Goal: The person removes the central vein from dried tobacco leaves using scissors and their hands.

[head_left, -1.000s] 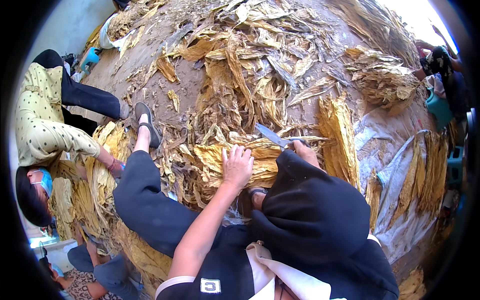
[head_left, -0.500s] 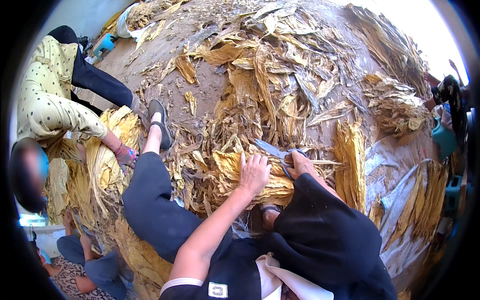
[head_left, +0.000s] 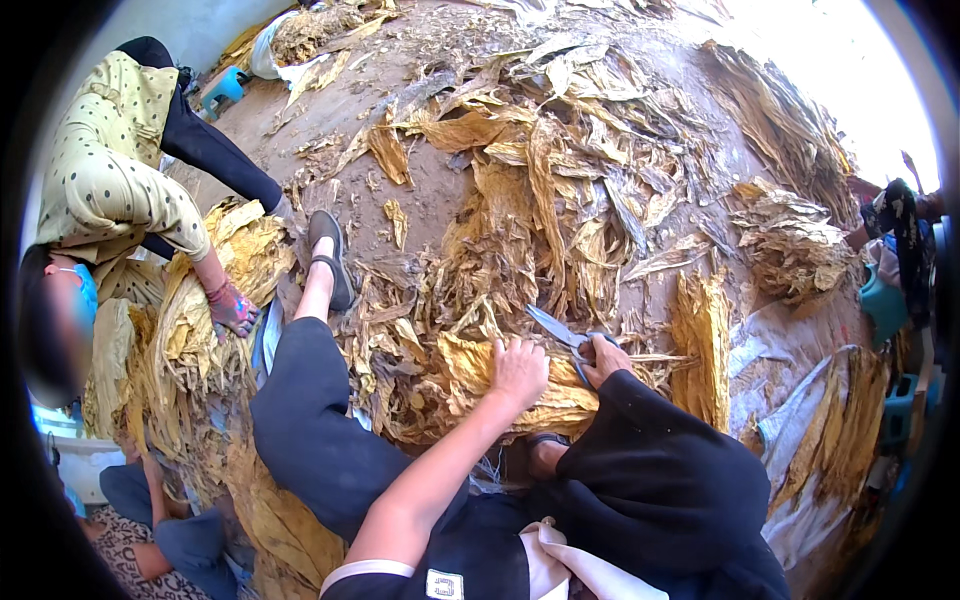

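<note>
Dried yellow leaves (head_left: 463, 368) lie beneath the left hand (head_left: 521, 372), its fingers curled, though whether it pinches any I cannot tell; the right hand (head_left: 607, 360), near them, grips scissors (head_left: 556, 327) by the handles.

1. The bare left forearm (head_left: 450, 452) slants up and rightward from the lower edge.
2. The left hand (head_left: 520, 372) is back upward, fingers bent, thumb on its left side.
3. The right hand (head_left: 606, 360), apart from it, has curled fingers; its forearm is mostly hidden by the bent right leg (head_left: 655, 450).
4. The left leg (head_left: 308, 415) stretches forward.
</note>
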Action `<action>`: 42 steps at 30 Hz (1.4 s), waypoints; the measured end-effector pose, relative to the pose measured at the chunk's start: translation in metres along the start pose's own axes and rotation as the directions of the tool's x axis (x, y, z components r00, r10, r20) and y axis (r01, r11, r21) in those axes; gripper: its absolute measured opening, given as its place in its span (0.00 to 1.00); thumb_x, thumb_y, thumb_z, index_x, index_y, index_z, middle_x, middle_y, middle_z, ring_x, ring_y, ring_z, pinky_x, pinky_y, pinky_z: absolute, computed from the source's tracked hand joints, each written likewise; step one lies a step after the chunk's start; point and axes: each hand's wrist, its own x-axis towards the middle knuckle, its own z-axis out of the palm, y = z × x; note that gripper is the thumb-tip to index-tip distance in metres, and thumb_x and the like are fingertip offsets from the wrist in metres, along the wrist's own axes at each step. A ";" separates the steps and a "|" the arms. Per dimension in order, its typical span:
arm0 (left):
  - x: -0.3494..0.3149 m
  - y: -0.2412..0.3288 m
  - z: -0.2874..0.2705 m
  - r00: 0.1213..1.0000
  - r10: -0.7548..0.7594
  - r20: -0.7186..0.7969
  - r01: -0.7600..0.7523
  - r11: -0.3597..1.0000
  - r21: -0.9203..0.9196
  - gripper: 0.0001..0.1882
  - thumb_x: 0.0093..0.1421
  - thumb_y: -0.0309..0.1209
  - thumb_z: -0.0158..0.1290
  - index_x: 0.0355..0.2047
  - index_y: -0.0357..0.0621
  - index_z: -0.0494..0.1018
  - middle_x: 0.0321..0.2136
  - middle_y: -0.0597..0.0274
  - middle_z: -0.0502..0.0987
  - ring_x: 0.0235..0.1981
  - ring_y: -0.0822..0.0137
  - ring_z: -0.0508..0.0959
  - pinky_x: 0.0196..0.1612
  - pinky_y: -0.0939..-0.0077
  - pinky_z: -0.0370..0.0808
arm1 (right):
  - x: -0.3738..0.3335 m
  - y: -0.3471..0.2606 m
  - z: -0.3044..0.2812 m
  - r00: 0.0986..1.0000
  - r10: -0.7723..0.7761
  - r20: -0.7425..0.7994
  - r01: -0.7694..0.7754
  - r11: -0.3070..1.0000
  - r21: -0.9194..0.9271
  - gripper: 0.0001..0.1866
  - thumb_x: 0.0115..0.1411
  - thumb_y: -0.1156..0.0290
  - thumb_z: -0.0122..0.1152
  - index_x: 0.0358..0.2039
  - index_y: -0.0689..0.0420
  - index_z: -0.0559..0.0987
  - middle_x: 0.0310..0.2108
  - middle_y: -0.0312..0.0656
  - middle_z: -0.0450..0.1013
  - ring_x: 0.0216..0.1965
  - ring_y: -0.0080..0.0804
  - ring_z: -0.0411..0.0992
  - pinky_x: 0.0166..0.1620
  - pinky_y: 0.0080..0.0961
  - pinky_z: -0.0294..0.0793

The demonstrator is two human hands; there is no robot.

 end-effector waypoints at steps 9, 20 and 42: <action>0.028 -0.031 -0.014 0.986 0.032 -0.162 -0.058 0.987 -0.153 0.16 0.63 0.38 0.38 0.27 0.45 0.71 0.26 0.58 0.71 0.31 0.64 0.72 0.45 0.58 0.69 | -0.001 -0.014 -0.005 0.999 -0.009 -0.031 0.013 0.990 0.138 0.18 0.49 0.63 0.66 0.33 0.60 0.71 0.30 0.49 0.72 0.34 0.45 0.73 0.38 0.35 0.71; 0.148 -0.148 -0.051 0.817 -0.401 -0.415 0.162 0.849 -0.503 0.17 0.57 0.35 0.50 0.42 0.34 0.70 0.36 0.50 0.75 0.36 0.60 0.76 0.44 0.68 0.72 | -0.017 -0.014 -0.010 0.992 0.123 -0.019 -0.108 0.926 0.361 0.17 0.51 0.69 0.67 0.33 0.62 0.68 0.26 0.43 0.70 0.29 0.29 0.69 0.35 0.27 0.70; 0.230 -0.135 -0.062 0.784 -0.578 -0.228 0.285 0.660 -0.695 0.29 0.50 0.34 0.58 0.49 0.32 0.64 0.48 0.46 0.69 0.50 0.55 0.70 0.50 0.65 0.69 | -0.021 -0.021 -0.014 0.984 0.173 0.052 -0.180 0.903 0.389 0.15 0.51 0.76 0.65 0.35 0.63 0.68 0.28 0.44 0.71 0.32 0.29 0.72 0.37 0.25 0.71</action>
